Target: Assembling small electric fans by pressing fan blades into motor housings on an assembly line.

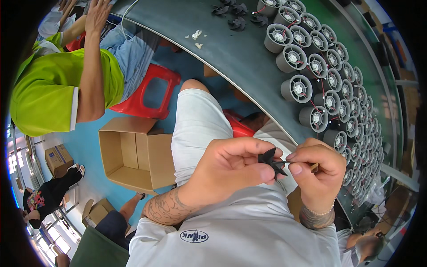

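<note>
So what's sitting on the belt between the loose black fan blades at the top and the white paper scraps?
Nothing: in the head view, the conveyor belt is bare between the black fan blades and the white scraps.

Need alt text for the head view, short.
Both hands, left hand and right hand, pinch a small black fan impeller above the person's lap. To the right, a dark green workbench carries rows of grey round fan housings with red wires. To the left, a co-worker in a lime-green shirt sits by a red plastic stool and an open cardboard box.
</note>
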Tool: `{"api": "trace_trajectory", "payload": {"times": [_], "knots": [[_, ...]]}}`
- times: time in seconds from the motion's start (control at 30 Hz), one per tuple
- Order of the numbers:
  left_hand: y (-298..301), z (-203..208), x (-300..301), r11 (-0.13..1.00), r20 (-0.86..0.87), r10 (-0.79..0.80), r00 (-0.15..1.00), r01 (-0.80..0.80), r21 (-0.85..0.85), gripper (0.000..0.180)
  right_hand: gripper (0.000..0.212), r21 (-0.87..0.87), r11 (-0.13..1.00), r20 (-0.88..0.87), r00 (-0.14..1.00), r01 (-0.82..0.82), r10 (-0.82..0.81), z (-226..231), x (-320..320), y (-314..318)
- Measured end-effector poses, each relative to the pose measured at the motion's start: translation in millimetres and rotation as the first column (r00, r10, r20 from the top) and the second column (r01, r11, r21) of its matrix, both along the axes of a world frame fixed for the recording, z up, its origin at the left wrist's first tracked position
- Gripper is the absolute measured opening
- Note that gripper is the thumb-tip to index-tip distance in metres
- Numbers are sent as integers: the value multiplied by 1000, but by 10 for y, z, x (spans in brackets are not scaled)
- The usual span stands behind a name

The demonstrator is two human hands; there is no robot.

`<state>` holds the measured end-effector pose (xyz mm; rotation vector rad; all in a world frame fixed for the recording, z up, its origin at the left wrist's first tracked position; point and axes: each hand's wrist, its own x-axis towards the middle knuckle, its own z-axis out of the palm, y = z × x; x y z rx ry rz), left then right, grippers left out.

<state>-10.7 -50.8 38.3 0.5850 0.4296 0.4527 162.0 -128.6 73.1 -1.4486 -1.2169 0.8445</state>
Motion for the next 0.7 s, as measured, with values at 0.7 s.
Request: {"api": "trace_trajectory", "payload": {"times": [0.7], "knots": [[-52,-191,62,959,204,-1,979,58,-277,27,21,-95,983,-271,946,157,-178,-73,18,-86]]}}
